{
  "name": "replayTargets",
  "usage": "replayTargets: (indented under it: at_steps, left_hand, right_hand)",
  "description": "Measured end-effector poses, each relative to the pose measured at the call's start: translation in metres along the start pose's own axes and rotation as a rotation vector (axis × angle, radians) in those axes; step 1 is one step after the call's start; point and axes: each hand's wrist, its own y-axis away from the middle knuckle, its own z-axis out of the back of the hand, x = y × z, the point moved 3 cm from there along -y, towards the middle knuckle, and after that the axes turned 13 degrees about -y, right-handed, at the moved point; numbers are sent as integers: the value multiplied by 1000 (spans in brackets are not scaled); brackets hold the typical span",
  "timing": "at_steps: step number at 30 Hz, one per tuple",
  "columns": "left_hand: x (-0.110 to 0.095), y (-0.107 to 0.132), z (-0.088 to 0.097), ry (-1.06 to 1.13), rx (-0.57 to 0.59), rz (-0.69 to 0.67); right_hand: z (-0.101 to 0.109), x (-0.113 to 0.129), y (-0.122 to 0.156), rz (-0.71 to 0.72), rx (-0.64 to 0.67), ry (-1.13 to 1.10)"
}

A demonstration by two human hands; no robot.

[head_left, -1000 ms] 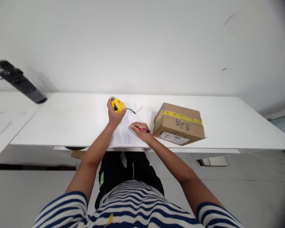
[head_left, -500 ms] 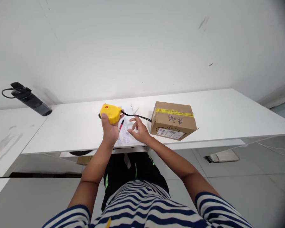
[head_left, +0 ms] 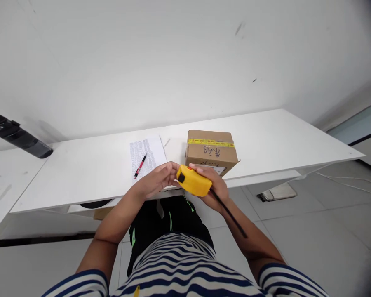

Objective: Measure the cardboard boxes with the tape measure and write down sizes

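A yellow tape measure (head_left: 194, 181) with a black patch on its left end is in my right hand (head_left: 217, 186), whose fingers wrap its right side. Its black wrist strap (head_left: 228, 212) trails down along my right forearm. My left hand (head_left: 160, 179) has its fingers bent together against the left end of the tape measure; the fingertips are partly hidden. No pulled-out blade is visible. Just beyond my right hand, a taped cardboard box (head_left: 210, 154) with a label and handwriting stands on the white table (head_left: 266, 144).
A written sheet of paper (head_left: 156, 150) lies on the table left of the box, with a red and black pen (head_left: 140, 166) across it. A dark bottle (head_left: 21, 138) stands at the far left. The wall (head_left: 160, 62) rises behind the table.
The tape measure has gone from my left hand to my right and moved right, nearer my body, off the paper. Its strap now hangs over my right forearm. My view has shifted right.
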Motion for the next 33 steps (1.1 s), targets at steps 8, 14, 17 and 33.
replayTargets:
  at_steps: [8,14,17,33]
  left_hand:
    - [-34,-62,9,-246,-158,-25]
    - [-45,-118,62,-384,-391,70]
    - [-33,-137,68,-467,-369,162]
    - [-19,-145,39,-710,-313,123]
  right_hand:
    - [93,-30,7,-219,-671,-338]
    - [182,-82,3,-270,-849,-437]
    - [186,-104,8,-332,-850,-457]
    - [170,-127,12,-452,-800,-425]
